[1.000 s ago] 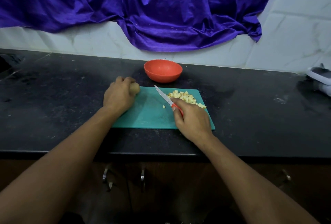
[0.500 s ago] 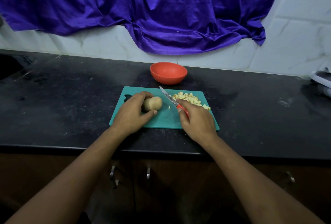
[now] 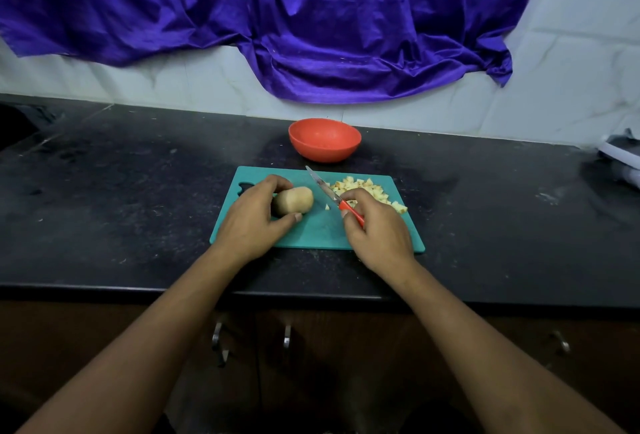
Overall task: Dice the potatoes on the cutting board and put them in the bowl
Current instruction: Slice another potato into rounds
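— Holding anything in your left hand [image 3: 251, 222]?

— Yes. My fingers and thumb curl round a whole potato [image 3: 294, 200], skin on, lying on its side on the teal cutting board [image 3: 311, 236], a little left of the middle. My thumb lies along its near side.

— And the right hand [image 3: 379, 229]?

— It grips the red handle of a small knife [image 3: 325, 189]. The blade points away from me and to the left, just right of the potato and apart from it. I cannot tell if the blade touches the board.

— Where is the cut potato?

— A heap of diced pieces [image 3: 367, 189] lies on the far right part of the board, partly behind my right hand. One stray cube [image 3: 327, 207] lies between the potato and the knife.

— The bowl?

— The orange bowl [image 3: 323, 140] stands upright on the black counter [image 3: 121, 191], just beyond the board's far edge and not touching it. A few specks show inside, too small to name.

— Anything else around?

— A purple cloth [image 3: 311, 17] hangs over the white tiled wall [image 3: 571, 69]. A white object [image 3: 623, 163] sits at the counter's right edge, cut off by the frame. Metal cabinet handles [image 3: 286, 336] show below the counter.
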Available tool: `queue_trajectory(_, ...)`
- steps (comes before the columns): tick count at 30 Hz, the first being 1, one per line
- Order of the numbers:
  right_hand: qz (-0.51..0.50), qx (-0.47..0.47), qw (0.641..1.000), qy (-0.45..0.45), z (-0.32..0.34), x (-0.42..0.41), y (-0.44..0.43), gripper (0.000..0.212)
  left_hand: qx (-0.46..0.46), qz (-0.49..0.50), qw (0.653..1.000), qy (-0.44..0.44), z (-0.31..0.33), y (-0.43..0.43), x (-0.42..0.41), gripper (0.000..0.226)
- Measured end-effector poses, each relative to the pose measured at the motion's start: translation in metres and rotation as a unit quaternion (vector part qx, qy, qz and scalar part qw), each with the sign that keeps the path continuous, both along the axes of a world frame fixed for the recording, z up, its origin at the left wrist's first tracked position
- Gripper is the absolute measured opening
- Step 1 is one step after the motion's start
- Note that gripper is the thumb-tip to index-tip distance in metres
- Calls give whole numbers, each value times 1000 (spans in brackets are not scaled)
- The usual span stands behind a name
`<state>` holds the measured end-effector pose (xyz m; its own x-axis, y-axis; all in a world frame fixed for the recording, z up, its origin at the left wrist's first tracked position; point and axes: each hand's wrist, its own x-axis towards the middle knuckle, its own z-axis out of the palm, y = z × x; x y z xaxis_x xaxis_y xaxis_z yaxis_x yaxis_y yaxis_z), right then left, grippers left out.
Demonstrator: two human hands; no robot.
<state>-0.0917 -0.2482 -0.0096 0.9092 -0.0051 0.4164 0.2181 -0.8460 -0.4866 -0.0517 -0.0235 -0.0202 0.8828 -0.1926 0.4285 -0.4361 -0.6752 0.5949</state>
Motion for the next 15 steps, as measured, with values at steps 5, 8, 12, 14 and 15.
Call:
queue_trajectory(5,27,70,997,35,9,3,10,17,-24,-22,999,-4,0,0,-1,33)
queue_trajectory(8,36,80,995,56,19,2,13,18,-32,-24,999,7,-1,0,-1,30)
queue_trajectory(12,47,46,995,71,29,-5,18,33,-58,-14,998,18,-2,1,0,35)
queue_trajectory(14,49,5,996,78,36,-11,24,38,-69,4,997,19,-1,2,0,39)
queue_trajectory(15,47,-19,995,82,40,-14,27,39,-71,13,997,20,-1,2,0,40)
